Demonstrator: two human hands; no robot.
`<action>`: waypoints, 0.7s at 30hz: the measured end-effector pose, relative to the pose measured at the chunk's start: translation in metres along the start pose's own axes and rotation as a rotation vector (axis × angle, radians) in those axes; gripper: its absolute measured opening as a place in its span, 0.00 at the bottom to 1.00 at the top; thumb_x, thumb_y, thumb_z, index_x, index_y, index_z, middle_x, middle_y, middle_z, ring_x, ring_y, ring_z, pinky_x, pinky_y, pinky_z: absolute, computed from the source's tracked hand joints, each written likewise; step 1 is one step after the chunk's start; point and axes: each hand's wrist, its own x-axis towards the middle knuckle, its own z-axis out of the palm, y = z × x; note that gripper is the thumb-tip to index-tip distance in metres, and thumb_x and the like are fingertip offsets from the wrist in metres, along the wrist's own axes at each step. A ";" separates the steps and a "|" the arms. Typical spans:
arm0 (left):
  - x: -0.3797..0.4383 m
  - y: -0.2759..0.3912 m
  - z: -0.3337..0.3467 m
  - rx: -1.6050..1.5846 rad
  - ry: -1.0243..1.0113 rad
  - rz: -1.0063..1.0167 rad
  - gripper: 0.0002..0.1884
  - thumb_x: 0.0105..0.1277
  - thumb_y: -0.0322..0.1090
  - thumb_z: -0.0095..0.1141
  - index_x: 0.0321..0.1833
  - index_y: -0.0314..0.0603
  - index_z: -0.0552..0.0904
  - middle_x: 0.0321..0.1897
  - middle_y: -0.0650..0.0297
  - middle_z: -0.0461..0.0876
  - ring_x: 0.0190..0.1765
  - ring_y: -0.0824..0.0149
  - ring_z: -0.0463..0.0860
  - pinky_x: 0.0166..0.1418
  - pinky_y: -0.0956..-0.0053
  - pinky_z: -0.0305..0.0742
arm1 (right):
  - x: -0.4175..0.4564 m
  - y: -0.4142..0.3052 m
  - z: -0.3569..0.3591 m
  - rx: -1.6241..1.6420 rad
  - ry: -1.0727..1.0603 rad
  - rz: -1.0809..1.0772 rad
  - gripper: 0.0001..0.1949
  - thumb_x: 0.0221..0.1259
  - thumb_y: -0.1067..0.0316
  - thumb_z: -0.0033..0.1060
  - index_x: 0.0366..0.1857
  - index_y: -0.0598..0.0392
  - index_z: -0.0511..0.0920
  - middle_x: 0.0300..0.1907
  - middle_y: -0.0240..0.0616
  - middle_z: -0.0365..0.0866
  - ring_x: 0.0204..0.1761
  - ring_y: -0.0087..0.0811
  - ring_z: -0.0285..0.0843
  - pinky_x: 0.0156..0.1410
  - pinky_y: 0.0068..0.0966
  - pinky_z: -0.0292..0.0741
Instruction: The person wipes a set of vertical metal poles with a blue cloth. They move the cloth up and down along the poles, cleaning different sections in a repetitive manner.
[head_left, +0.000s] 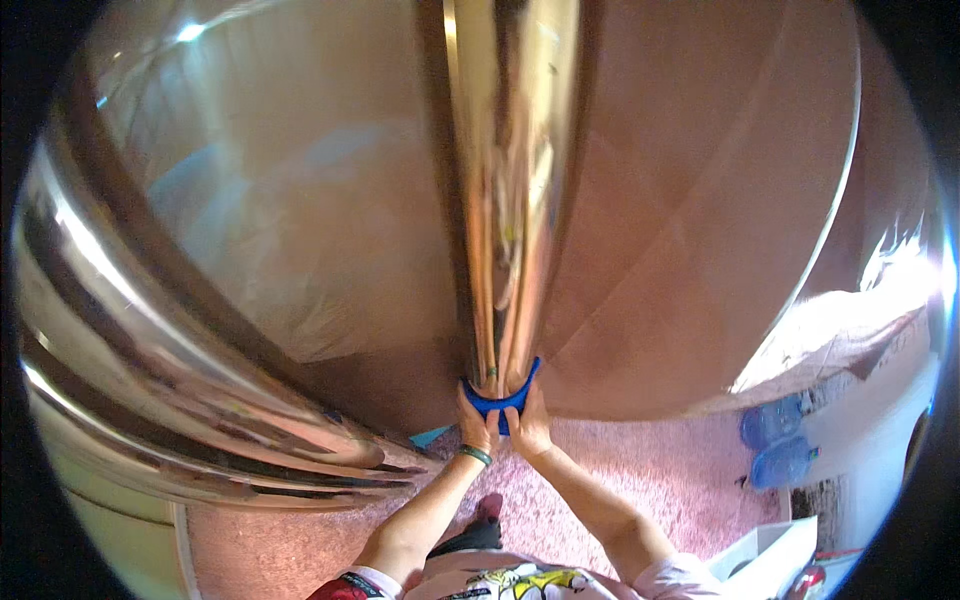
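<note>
A polished gold-coloured metal post (506, 247) runs from the top of the view down to my hands. A blue cloth (504, 405) wraps around the near side of the post's lower visible end. My left hand (476, 426) holds the cloth on the left side, with a green bangle (475, 454) on that wrist. On the other side, my right hand (532, 427) grips the same cloth. The thumbs lie close together at the front, pressing the cloth towards the post. Most of my other fingers are hidden.
Smooth reflective panels (667, 225) flank the post. At left curves another shiny metal frame (112, 277). Two large blue plastic bottles (780, 463) lie at right, above a white box (769, 559). Pinkish flooring (622, 465) spreads below.
</note>
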 end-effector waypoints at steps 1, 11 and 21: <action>0.000 -0.002 0.000 0.007 0.022 0.022 0.58 0.62 0.74 0.51 0.78 0.27 0.49 0.67 0.32 0.65 0.68 0.35 0.67 0.73 0.51 0.60 | -0.005 0.009 0.005 -0.039 0.009 -0.018 0.37 0.63 0.57 0.60 0.72 0.65 0.58 0.63 0.66 0.68 0.62 0.65 0.68 0.69 0.50 0.66; -0.027 -0.006 0.013 0.099 -0.067 -0.334 0.32 0.71 0.39 0.58 0.70 0.28 0.61 0.66 0.43 0.72 0.63 0.49 0.76 0.71 0.57 0.68 | -0.028 0.062 0.009 -0.255 -0.257 0.197 0.36 0.65 0.49 0.61 0.71 0.58 0.61 0.57 0.60 0.75 0.56 0.59 0.77 0.59 0.49 0.76; -0.127 -0.071 0.115 0.227 -0.243 -0.796 0.21 0.77 0.41 0.51 0.62 0.29 0.73 0.56 0.52 0.79 0.55 0.60 0.79 0.64 0.61 0.75 | -0.119 0.132 -0.093 0.096 -0.227 0.570 0.18 0.65 0.49 0.61 0.52 0.47 0.80 0.45 0.53 0.85 0.48 0.56 0.83 0.54 0.45 0.78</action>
